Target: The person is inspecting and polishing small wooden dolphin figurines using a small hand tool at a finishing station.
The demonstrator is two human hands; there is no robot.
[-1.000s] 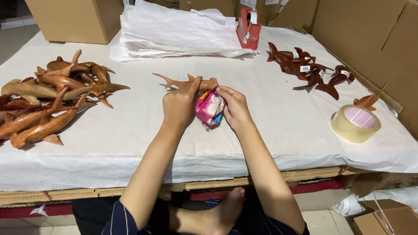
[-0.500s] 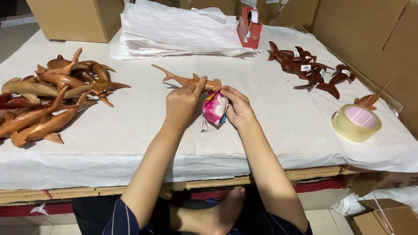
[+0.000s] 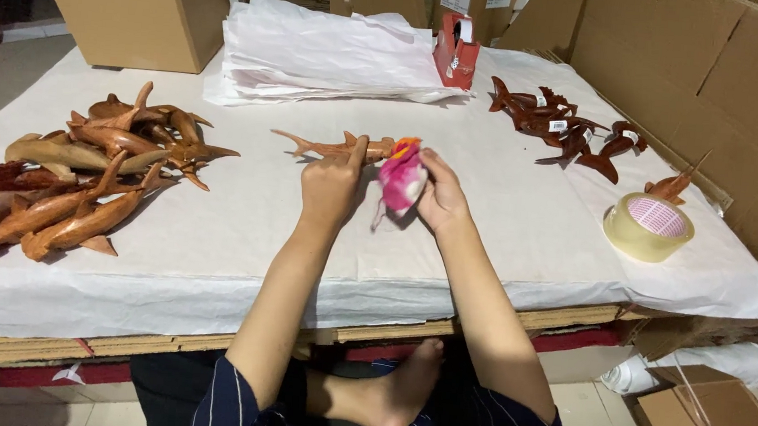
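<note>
Head view showed the left hand [image 3: 332, 185] closed around a slim wooden fish carving [image 3: 335, 145] lying at the middle of the white-papered tabletop [image 3: 242, 229], while the right hand [image 3: 442, 195] pinched a pink cloth [image 3: 401, 179] against the carving's near end. Out at nine o'clock lay a heap of larger wooden carvings [image 3: 76, 171], at twelve o'clock a stack of white paper sheets [image 3: 328, 56] and a red tape dispenser [image 3: 456, 52], at one o'clock dark small carvings [image 3: 553, 123], and at three o'clock a tape roll [image 3: 649, 227].
</note>
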